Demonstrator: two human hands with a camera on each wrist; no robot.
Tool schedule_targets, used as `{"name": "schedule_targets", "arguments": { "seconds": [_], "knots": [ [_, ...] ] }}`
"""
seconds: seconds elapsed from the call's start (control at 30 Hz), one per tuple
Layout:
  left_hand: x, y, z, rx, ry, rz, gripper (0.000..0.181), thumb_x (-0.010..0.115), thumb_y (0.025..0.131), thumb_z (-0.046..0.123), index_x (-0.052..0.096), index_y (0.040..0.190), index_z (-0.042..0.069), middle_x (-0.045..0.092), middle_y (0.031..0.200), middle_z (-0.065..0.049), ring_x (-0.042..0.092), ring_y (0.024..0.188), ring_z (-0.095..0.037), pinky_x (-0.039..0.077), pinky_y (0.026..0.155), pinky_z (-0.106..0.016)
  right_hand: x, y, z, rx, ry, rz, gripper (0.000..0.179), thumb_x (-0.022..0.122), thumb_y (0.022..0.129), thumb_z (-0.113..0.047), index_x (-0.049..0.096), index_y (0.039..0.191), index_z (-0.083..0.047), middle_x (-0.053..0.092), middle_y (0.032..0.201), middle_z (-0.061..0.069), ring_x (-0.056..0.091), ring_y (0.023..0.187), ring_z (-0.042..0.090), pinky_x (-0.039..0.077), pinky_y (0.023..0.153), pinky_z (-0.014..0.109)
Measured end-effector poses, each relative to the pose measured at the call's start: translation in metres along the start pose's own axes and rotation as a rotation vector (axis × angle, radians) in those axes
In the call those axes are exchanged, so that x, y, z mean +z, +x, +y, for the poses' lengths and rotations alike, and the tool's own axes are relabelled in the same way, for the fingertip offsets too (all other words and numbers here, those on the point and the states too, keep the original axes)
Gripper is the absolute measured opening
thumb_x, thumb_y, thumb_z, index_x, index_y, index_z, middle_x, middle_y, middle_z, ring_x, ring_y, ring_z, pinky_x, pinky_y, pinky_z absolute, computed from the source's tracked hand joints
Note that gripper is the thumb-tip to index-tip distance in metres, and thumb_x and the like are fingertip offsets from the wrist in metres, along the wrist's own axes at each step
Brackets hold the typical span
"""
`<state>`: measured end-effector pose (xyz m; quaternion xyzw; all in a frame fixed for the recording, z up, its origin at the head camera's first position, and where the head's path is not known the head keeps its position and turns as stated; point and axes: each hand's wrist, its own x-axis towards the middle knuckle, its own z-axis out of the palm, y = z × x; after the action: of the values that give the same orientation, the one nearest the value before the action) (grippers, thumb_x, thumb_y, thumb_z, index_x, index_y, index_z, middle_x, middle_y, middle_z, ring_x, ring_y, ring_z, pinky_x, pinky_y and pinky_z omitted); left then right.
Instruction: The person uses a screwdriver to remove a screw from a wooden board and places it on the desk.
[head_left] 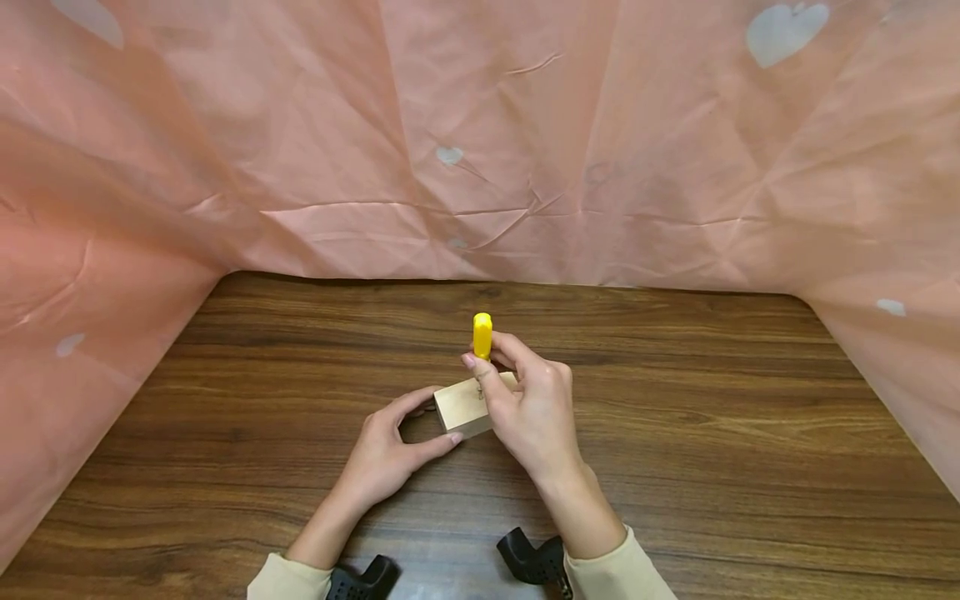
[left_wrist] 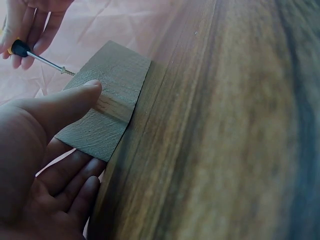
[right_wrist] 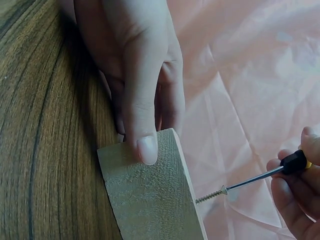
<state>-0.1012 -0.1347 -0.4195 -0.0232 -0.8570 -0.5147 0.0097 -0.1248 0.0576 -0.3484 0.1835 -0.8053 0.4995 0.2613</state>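
1. Pink heart-patterned cloth (head_left: 480,108) hangs behind the table (head_left: 712,433), on which the wooden block (head_left: 457,406) rests.
2. The left hand (head_left: 382,457) grips the block with thumb and fingers; too light a hold could let it twist.
3. The right hand (head_left: 536,408) pinches the yellow screwdriver (head_left: 482,335), its tip at the head of the screw (right_wrist: 210,196) (much thread stands exposed); pushing off-line could make the tip slip or the screw lean.

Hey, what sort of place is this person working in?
Probably a makeshift filming booth: a pink heart-patterned curtain walls in a wood-grain tabletop on three sides, with black wrist-worn devices in view.
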Motion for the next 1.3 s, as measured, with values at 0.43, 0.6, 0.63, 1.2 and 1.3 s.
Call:
{"name": "schedule_targets", "arguments": {
  "seconds": [0.43,0.6,0.63,1.2,1.3],
  "knots": [
    [0.0001,-0.0001,-0.0038,-0.011,-0.016,-0.002,0.061,0.096,0.082,0.03,0.073,0.138,0.024,0.075,0.134,0.002,0.065,0.135,-0.022,0.045,0.12,-0.053,0.0019,0.0015,-0.0055,0.102,-0.047,-0.045,0.01,0.081,0.095,-0.02,0.079,0.103,-0.014,0.082,0.093,0.0,0.079,0.087,0.015,0.065,0.085,0.044],
    [-0.0001,-0.0009,-0.0047,-0.017,-0.016,-0.002,0.061,0.096,0.081,0.03,0.072,0.138,0.025,0.075,0.134,0.003,0.065,0.135,-0.021,0.045,0.121,-0.052,0.0032,0.0007,-0.0038,0.062,-0.059,-0.002,0.014,0.085,0.094,-0.024,0.08,0.099,-0.011,0.081,0.088,0.001,0.078,0.081,0.017,0.064,0.077,0.042],
    [-0.0001,-0.001,-0.0046,-0.013,-0.016,0.0,0.061,0.096,0.081,0.029,0.073,0.138,0.024,0.076,0.134,0.003,0.065,0.134,-0.021,0.045,0.12,-0.052,0.0034,0.0006,-0.0033,0.05,-0.06,0.012,0.015,0.086,0.093,-0.023,0.081,0.099,-0.011,0.08,0.088,0.001,0.077,0.081,0.017,0.064,0.076,0.04],
    [-0.0005,-0.0009,-0.0004,0.004,-0.006,0.006,0.06,0.095,0.083,0.035,0.073,0.137,0.022,0.076,0.134,-0.001,0.065,0.134,-0.024,0.046,0.119,-0.056,0.0076,-0.0018,0.0004,0.003,-0.027,0.109,0.016,0.086,0.093,-0.015,0.08,0.105,-0.007,0.082,0.09,0.003,0.077,0.077,0.016,0.064,0.07,0.038],
    [-0.0006,-0.0011,-0.0004,-0.001,-0.008,0.004,0.06,0.095,0.083,0.035,0.073,0.137,0.022,0.076,0.134,-0.001,0.065,0.135,-0.024,0.046,0.119,-0.057,0.0076,-0.0024,0.0003,-0.022,-0.033,0.1,0.017,0.085,0.094,-0.015,0.082,0.107,-0.006,0.082,0.091,0.006,0.079,0.081,0.018,0.064,0.071,0.043]
  ]
}}
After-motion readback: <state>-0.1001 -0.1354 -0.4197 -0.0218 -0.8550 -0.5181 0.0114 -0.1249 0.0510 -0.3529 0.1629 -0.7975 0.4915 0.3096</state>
